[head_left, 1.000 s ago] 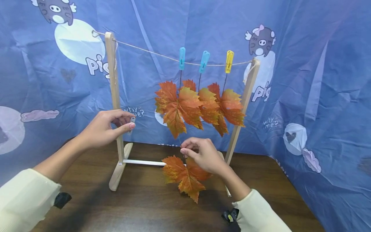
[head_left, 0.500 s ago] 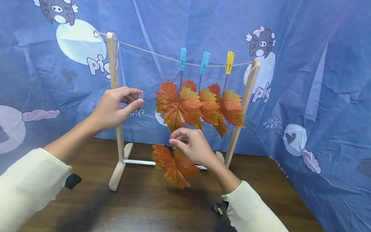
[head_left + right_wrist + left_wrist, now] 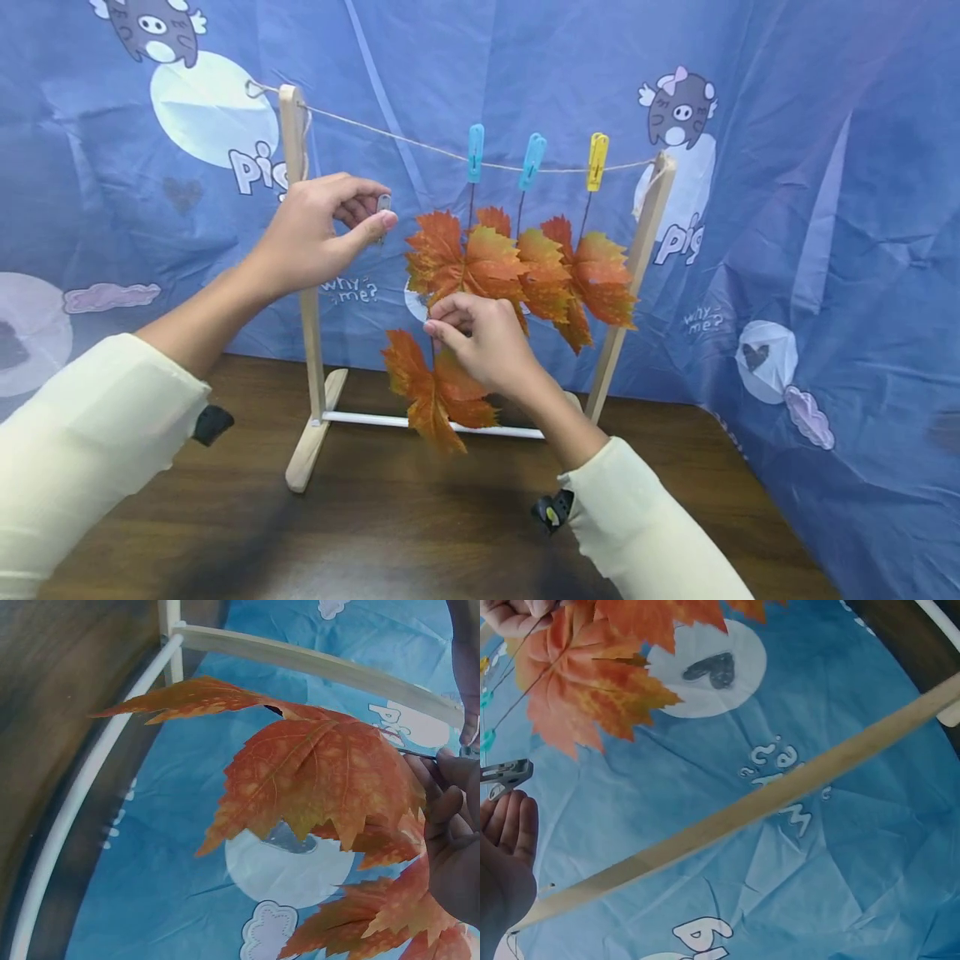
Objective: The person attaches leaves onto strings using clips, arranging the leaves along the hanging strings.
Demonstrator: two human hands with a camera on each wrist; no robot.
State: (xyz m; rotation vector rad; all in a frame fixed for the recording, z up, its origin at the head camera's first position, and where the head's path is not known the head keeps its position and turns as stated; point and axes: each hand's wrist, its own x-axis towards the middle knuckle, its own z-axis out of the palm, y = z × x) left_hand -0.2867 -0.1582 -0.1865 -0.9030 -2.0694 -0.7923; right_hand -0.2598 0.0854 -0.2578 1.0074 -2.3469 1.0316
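My left hand [image 3: 322,233] pinches a grey clothespin [image 3: 383,205] between thumb and fingers, left of the hanging leaves and below the string. In the left wrist view the clothespin [image 3: 508,774] juts out past the fingers. With thumb and fingertips my right hand [image 3: 487,342] grips the thin stem of an orange maple leaf [image 3: 435,396]. That leaf dangles under the hand, and in the right wrist view its blade [image 3: 315,780] spreads wide. Behind the right hand, several similar leaves [image 3: 487,258] hang by their stems from two blue clothespins [image 3: 476,154] and a yellow clothespin [image 3: 596,162].
A string [image 3: 375,129] runs between two wooden posts [image 3: 311,350] on flat feet. Low down, a white rod [image 3: 502,431] joins them. The stand rests on a brown wooden table [image 3: 360,533], with a printed blue cloth [image 3: 795,208] behind.
Both hands have risen. The left went up and to the right with the grey clothespin; the right went up and leftward, lifting its leaf off the table area.
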